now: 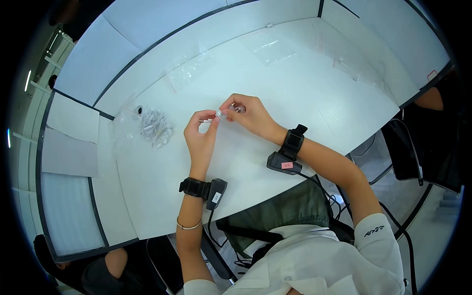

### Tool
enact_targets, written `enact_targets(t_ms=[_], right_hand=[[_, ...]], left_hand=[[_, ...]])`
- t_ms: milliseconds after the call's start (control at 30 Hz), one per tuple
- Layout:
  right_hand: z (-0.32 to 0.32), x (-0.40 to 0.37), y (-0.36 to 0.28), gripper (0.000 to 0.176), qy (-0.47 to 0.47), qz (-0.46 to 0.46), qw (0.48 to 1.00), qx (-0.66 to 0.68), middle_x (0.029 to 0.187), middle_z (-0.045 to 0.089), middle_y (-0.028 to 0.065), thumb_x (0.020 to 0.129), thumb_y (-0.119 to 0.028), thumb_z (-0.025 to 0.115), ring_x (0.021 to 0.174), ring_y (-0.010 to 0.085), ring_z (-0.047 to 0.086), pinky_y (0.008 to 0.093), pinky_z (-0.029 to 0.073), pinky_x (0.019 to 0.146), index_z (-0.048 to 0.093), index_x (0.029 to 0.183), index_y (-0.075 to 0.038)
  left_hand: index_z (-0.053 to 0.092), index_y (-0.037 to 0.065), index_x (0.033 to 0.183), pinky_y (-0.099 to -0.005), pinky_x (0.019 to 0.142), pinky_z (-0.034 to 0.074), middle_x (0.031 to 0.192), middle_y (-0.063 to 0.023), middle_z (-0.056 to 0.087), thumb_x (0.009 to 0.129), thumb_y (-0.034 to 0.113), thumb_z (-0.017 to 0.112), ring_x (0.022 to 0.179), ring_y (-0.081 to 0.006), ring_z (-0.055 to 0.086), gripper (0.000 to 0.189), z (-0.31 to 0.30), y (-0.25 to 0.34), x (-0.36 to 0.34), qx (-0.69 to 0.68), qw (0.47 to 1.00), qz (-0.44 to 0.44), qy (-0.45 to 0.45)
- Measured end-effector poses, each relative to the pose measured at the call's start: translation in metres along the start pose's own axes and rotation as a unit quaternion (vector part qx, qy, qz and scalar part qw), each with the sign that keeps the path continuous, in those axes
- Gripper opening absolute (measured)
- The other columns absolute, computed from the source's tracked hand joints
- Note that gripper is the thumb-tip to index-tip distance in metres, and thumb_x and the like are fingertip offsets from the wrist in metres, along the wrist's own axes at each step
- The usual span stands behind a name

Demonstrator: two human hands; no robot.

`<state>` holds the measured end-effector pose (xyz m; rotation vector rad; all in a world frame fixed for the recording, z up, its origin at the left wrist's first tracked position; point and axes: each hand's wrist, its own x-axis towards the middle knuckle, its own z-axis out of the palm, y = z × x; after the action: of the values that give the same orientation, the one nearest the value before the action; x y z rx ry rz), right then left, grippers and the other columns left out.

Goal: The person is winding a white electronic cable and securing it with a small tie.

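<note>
Above the middle of the white table, my left hand [199, 133] and my right hand [253, 117] meet at the fingertips. Between them is a small coiled white cable [220, 114]. My left thumb and fingers pinch one side of it, and a short white end sticks out there. The fingers of my right hand are closed around the other part, where a shiny loop [240, 109] shows. Details of the coil are too small to make out. To the left lies a tangled pile of white cables [155, 127], apart from both hands.
A small black-and-white roll [139, 109] sits beside the pile. Clear plastic bags [189, 69] lie toward the back, with another bag [275, 50] and more clear plastic [356, 73] to the right. Low partitions [147, 59] edge the table. Wired black devices [216, 194] are strapped to both wrists. Other people sit nearby.
</note>
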<state>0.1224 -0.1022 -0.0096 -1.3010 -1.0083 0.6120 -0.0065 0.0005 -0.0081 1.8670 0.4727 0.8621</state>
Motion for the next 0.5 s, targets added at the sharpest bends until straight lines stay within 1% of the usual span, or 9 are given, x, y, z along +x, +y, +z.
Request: enact_targets(t_ms=[33, 133, 233, 333, 500], right_hand=[[0.0, 0.0001, 0.0007, 0.012, 0.001, -0.001, 1.0, -0.003, 0.078, 0.063, 0.0045, 0.086, -0.01, 0.06, 0.07, 0.0089, 0.059, 0.0221, 0.047, 0.065, 0.061, 0.09, 0.001], [0.0002, 0.0, -0.0012, 0.011, 0.002, -0.002, 1.0, -0.004, 0.081, 0.061, 0.0047, 0.086, -0.009, 0.061, 0.071, 0.0095, 0.059, 0.0224, 0.047, 0.065, 0.061, 0.091, 0.001], [0.0017, 0.0001, -0.0009, 0.01, 0.021, -0.028, 0.999, -0.001, 0.084, 0.059, 0.0051, 0.085, -0.007, 0.061, 0.072, 0.0103, 0.06, 0.0229, 0.048, 0.066, 0.061, 0.09, 0.002], [0.0017, 0.0008, -0.0001, 0.01, 0.017, -0.027, 0.999, -0.002, 0.087, 0.057, 0.0055, 0.085, -0.007, 0.062, 0.073, 0.0108, 0.06, 0.0233, 0.049, 0.066, 0.061, 0.09, 0.002], [0.0019, 0.0003, -0.0001, 0.01, 0.016, -0.021, 1.0, -0.008, 0.081, 0.062, 0.0052, 0.086, -0.008, 0.062, 0.071, 0.0099, 0.06, 0.0231, 0.048, 0.065, 0.06, 0.09, 0.001]], left_hand=[[0.06, -0.002, 0.089, -0.0263, 0.075, 0.046, 0.086, -0.006, 0.063, 0.079, -0.002, 0.062, 0.079, -0.0128, 0.058, 0.011, 0.0016, 0.0007, 0.0, 0.004, 1.0, 0.012, 0.014], [0.06, -0.002, 0.087, -0.026, 0.075, 0.046, 0.085, -0.006, 0.063, 0.079, -0.002, 0.062, 0.079, -0.0127, 0.057, 0.009, 0.0014, 0.0002, -0.0001, 0.019, 0.999, 0.027, 0.015], [0.059, -0.002, 0.086, -0.026, 0.075, 0.046, 0.084, -0.0059, 0.063, 0.079, -0.001, 0.063, 0.078, -0.0126, 0.057, 0.008, 0.0039, 0.001, -0.0005, 0.001, 0.999, 0.034, 0.03], [0.059, -0.001, 0.086, -0.026, 0.075, 0.046, 0.083, -0.0059, 0.062, 0.079, -0.001, 0.062, 0.078, -0.0125, 0.057, 0.008, 0.004, 0.0, -0.0011, 0.003, 0.999, 0.032, 0.03], [0.059, -0.002, 0.088, -0.0261, 0.076, 0.046, 0.085, -0.0059, 0.061, 0.079, -0.003, 0.062, 0.08, -0.0126, 0.057, 0.009, 0.0049, 0.0016, -0.0015, -0.011, 0.999, 0.017, 0.028]])
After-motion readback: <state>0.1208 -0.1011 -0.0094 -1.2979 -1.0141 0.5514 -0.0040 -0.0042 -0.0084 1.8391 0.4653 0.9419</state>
